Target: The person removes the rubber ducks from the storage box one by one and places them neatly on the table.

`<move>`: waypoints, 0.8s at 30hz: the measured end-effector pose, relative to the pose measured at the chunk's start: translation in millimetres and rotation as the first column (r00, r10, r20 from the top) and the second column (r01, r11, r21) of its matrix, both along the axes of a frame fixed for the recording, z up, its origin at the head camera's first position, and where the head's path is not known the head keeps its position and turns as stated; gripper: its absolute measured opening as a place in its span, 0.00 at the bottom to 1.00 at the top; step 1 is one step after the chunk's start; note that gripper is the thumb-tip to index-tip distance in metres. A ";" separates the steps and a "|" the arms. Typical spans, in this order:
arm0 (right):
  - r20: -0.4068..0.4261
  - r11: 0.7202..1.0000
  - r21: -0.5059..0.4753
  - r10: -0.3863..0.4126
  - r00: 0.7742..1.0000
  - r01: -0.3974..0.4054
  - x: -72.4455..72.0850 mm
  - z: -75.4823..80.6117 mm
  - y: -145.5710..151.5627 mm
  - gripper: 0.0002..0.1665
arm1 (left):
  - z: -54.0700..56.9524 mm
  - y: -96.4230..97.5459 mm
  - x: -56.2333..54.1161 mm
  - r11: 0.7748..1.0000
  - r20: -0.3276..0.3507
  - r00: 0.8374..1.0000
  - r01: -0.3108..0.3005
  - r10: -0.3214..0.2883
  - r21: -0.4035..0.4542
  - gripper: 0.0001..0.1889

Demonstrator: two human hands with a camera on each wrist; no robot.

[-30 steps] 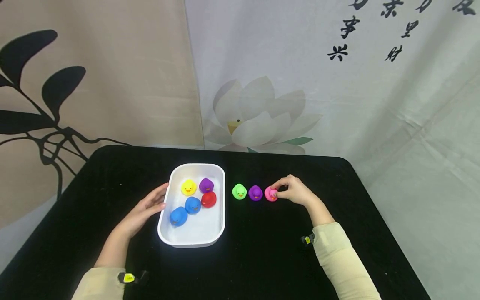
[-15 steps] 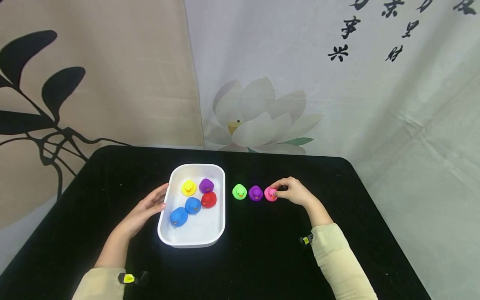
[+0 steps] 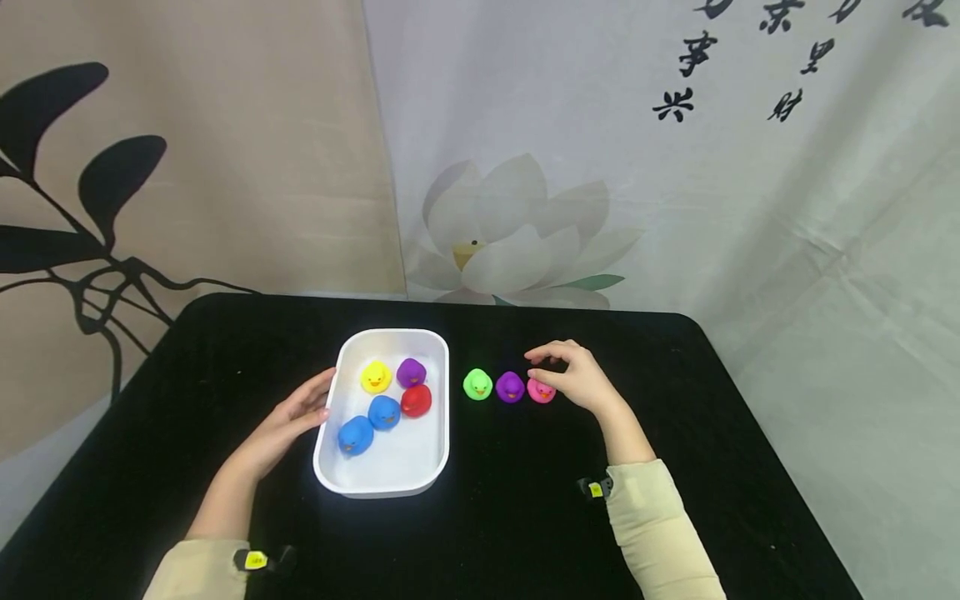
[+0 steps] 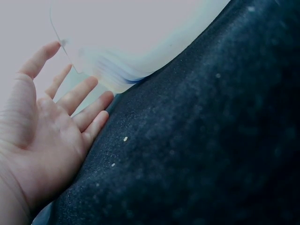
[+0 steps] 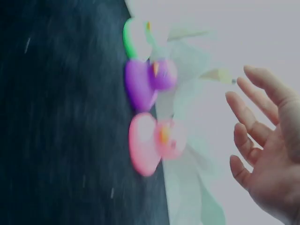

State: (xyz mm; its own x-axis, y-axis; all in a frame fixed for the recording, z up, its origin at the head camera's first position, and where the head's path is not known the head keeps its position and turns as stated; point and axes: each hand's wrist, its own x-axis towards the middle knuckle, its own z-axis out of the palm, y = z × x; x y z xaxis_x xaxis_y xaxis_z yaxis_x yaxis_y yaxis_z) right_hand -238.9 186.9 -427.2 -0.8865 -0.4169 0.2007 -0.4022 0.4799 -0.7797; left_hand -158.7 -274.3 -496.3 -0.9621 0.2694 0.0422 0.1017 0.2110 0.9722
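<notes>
Three toy ducks stand in a row right of the white tray: a green duck, a purple duck and a pink duck. My right hand hovers over the pink duck, thumb and fingers apart and holding nothing. In the right wrist view the hand is away from the pink duck. With fairly straight fingers, my left hand touches the tray's left side. Inside the tray are a yellow duck, another purple duck, a red one and two blue ducks.
A black cloth covers the table. Behind it hangs a printed curtain with a lotus and dark leaves. Small dark devices with yellow labels sit at both wrists.
My right hand has let go of the pink duck and lifted slightly off it, its fingers spread. The pink duck stays in the row; the left hand keeps its place at the tray.
</notes>
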 end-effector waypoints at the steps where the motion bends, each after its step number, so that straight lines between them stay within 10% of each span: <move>1: -0.005 1.000 -0.020 0.001 1.000 -0.001 1.9 2.4 -4.7 0.17 | 0.1 0.3 0.0 1.000 0.000 1.000 0.001 -0.001 0.001 0.33; 24: -0.017 0.988 -0.127 0.084 0.996 -0.085 47.1 11.8 -121.2 0.16 | 2.6 2.0 1.3 1.000 0.004 1.000 -0.006 0.006 0.000 0.33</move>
State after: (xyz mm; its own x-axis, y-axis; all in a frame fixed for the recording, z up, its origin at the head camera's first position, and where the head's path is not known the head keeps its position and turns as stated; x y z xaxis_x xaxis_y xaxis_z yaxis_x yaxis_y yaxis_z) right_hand -191.9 65.7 -415.3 -0.8466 -0.4606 0.2667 -0.4461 0.3407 -0.8276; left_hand -157.4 -272.3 -493.7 -0.9639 0.2634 0.0386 0.0968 0.2116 0.9726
